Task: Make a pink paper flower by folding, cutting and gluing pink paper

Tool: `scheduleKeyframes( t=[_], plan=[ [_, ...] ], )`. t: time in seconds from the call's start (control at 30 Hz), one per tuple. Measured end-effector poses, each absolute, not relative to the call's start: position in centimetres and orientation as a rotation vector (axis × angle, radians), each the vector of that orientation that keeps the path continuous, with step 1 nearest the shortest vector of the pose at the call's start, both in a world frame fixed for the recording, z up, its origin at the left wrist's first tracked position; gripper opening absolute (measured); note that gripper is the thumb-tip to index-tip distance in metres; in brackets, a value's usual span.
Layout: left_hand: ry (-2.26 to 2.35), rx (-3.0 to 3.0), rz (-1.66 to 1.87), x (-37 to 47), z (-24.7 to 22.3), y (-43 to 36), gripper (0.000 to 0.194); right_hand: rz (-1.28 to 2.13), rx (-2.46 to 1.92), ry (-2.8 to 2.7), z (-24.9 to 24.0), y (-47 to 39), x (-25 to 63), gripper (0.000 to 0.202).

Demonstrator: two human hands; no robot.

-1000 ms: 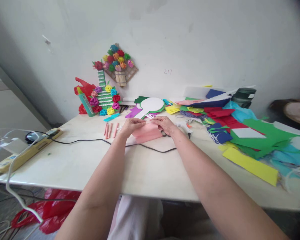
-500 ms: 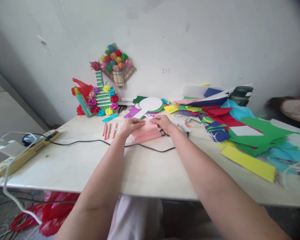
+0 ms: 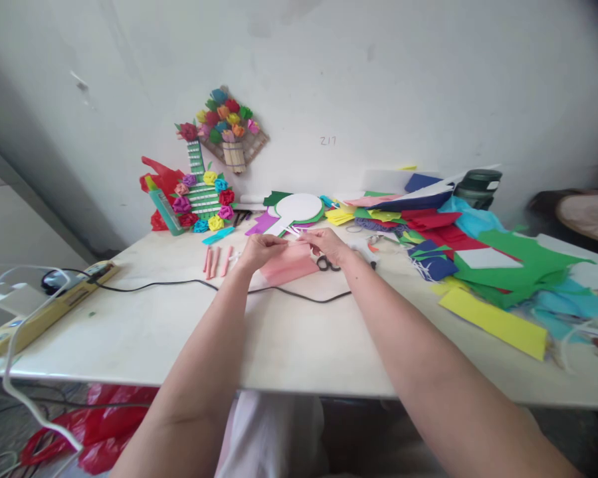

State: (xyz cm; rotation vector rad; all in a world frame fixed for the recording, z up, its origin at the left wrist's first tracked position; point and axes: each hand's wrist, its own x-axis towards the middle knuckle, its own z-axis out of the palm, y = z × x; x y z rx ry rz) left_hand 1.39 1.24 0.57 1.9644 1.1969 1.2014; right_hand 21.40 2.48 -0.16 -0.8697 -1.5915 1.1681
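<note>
A piece of pink paper (image 3: 288,265) lies at the middle of the table below both hands. My left hand (image 3: 263,250) pinches the paper's far edge at its left part. Opposite it, my right hand (image 3: 326,243) pinches the same edge at the right, fingers pressed together. Black-handled scissors (image 3: 327,263) lie just under my right hand. Several rolled pink paper sticks (image 3: 215,262) rest left of my left hand. Beyond the hands is a white round-topped cutout (image 3: 299,208) on green and purple pieces.
Coloured paper sheets (image 3: 508,272) and a dark green jar (image 3: 478,188) are at the right. A guitar-shaped flower craft (image 3: 204,192) and a glue bottle (image 3: 167,211) stand back left. A black cable crosses from the power strip (image 3: 54,312) on the left.
The view has shifted slightly. The scissors' handles show more fully beside the pink paper, and my right hand has moved a little off them. Both hands keep their pinch.
</note>
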Motion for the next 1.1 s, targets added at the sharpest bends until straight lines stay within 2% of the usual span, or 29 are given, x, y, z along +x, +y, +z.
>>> scheduleKeyframes(
  t=[0.1,0.4,0.83,1.1],
  plan=[
    [1.184,1.988,1.202,1.4,0.5,1.3,0.031,1.209,-0.847,-1.531,-0.1,2.4,21.5,0.044],
    [1.121,1.886,1.175,1.4,0.5,1.1,0.036,1.331,-0.826,-1.502,-0.1,2.4,21.8,0.031],
    [1.149,2.1,1.139,1.6,0.0,1.6,0.029,1.145,-0.948,-1.626,-0.2,2.5,21.4,0.028],
    [1.201,2.185,1.144,1.7,0.5,1.2,0.026,1.045,-1.001,-1.841,0.5,1.7,21.5,0.037]
  ],
)
